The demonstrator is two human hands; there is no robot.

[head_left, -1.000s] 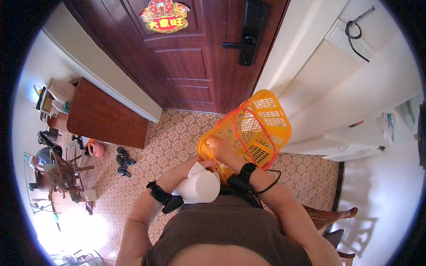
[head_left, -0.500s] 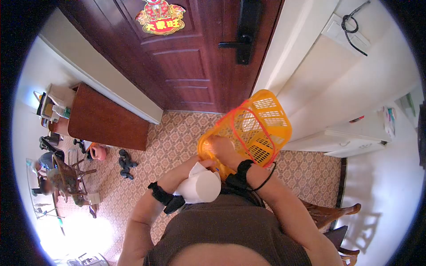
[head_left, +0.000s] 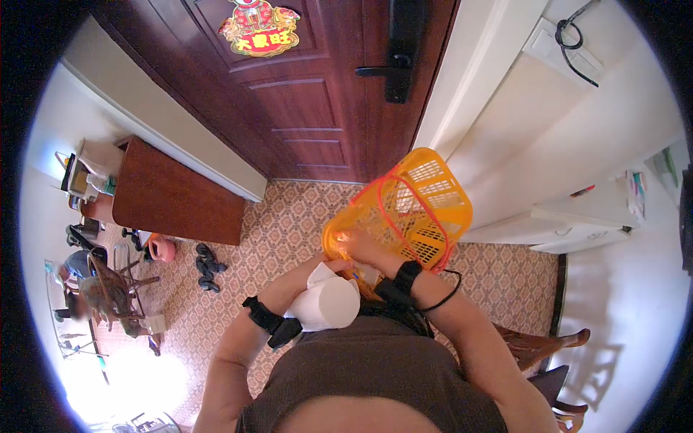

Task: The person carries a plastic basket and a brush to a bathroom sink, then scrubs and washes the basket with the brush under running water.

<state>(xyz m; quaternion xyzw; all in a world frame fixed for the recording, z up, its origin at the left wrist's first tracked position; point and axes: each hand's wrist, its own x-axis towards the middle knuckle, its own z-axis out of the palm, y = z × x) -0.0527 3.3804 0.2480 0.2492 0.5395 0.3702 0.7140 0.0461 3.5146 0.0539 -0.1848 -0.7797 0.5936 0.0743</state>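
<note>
Seemingly light, springy plastic, the yellow basket (head_left: 451,180) sat at one o'clock, probably best lifted by its red handles (head_left: 430,215); right hand (head_left: 357,246) inside, left hand (head_left: 335,265) near its rim, I couldn't tell either's grip.

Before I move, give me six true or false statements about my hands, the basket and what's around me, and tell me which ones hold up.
1. The white roll is close to your left hand. True.
2. Your right hand is well away from the basket. False: it is at the near end of the basket.
3. The basket is orange-yellow with red on it. True.
4. The door is wide open. False: the door is shut.
5. Dark footwear lies on the patterned floor. True.
6. Both your wrists are bare. False: each wears a black strap.
</note>
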